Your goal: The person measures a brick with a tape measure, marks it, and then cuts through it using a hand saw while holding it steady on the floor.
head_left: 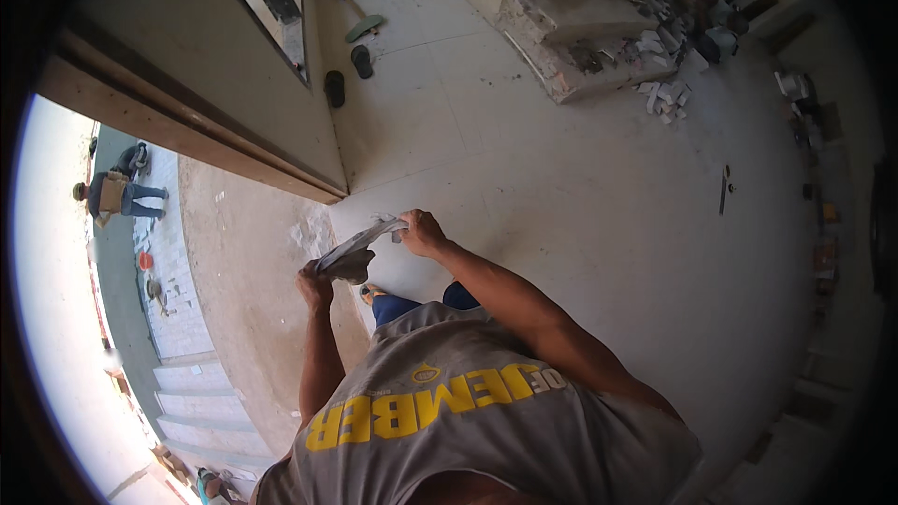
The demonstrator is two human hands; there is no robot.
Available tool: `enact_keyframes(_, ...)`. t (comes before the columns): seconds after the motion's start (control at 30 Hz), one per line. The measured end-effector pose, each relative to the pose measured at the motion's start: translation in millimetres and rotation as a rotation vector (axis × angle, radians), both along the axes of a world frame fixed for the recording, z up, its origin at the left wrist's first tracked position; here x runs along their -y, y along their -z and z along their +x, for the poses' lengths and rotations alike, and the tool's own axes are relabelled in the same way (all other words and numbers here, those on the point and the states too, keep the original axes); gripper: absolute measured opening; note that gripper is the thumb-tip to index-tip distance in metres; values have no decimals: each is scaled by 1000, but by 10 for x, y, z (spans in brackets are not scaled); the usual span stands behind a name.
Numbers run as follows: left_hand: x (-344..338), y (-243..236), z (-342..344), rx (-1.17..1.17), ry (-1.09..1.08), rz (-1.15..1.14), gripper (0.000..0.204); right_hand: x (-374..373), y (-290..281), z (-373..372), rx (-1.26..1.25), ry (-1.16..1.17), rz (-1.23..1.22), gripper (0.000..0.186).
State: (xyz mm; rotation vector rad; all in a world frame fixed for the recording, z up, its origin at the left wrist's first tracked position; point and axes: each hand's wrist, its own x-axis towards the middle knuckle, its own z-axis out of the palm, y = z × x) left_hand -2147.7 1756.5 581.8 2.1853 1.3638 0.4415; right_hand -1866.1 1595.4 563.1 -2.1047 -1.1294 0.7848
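Observation:
A greyish-white cloth (pixel 354 245) is stretched between my two hands in front of my body, with a darker fold hanging from it. My left hand (pixel 314 286) is closed round its lower left end. Its upper right end is gripped in my right hand (pixel 423 234), where a short bit of the cloth sticks out beside the fingers. Both arms reach forward, and the cloth is held off the floor. Below it, part of one sandalled foot (pixel 369 292) shows.
A door frame (pixel 281 178) stands just ahead on the left. Beyond it, a person (pixel 114 194) is on a paved area near steps (pixel 201 402). A broom (pixel 363 26) and dark sandals (pixel 361 62) lie ahead. Broken tile pieces (pixel 666 98) are heaped by a concrete staircase (pixel 580 47).

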Motion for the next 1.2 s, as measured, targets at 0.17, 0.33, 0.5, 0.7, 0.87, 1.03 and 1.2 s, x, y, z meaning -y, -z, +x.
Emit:
enact_keyframes(0.17, 235, -6, 1459, 61, 203, 5, 36, 787, -192, 956, -75, 337, 83, 42)
enact_keyframes(0.33, 655, -104, 2921, 79, 379, 78, 30, 1603, -359, 1815, -58, 641, 183, 39)
enact_keyframes(0.5, 1104, -267, 4313, 137, 656, 31, 27, 2336, -424, 2625, -72, 910, 232, 35)
enact_keyframes(0.7, 1811, -208, 5952, 172, 840, -125, 29, 3293, -457, 3574, 6, 1077, 220, 35)
enact_keyframes(0.87, 2562, -115, 7186, 157, 994, -230, 31, 4095, -577, 4271, -62, 1208, 186, 33)
enact_keyframes(1.03, 3288, -197, 8372, 125, 1165, -244, 30, 4785, -615, 5130, -158, 1384, 231, 23)
enact_keyframes(1.2, 4195, -338, 9421, 80, 1255, -311, 29, 5516, -316, 5830, -161, 1550, 347, 22)
